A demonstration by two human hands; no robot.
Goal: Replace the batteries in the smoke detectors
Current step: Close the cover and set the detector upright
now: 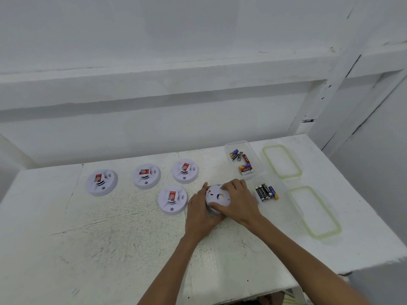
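A white round smoke detector lies back side up on the white table, right of centre. My left hand grips its left and near rim. My right hand holds it from the right, with the fingers curled over its top edge and the thumb on its near side. Several more detectors lie face up with red labels: one close by on the left and three in a row behind. Loose batteries lie in a clear container just right of my right hand.
A second clear container holding more batteries stands behind the held detector. Two clear lids with green seals lie at the right, one far and one near. The table ends close on the right and at the front; a white wall runs behind.
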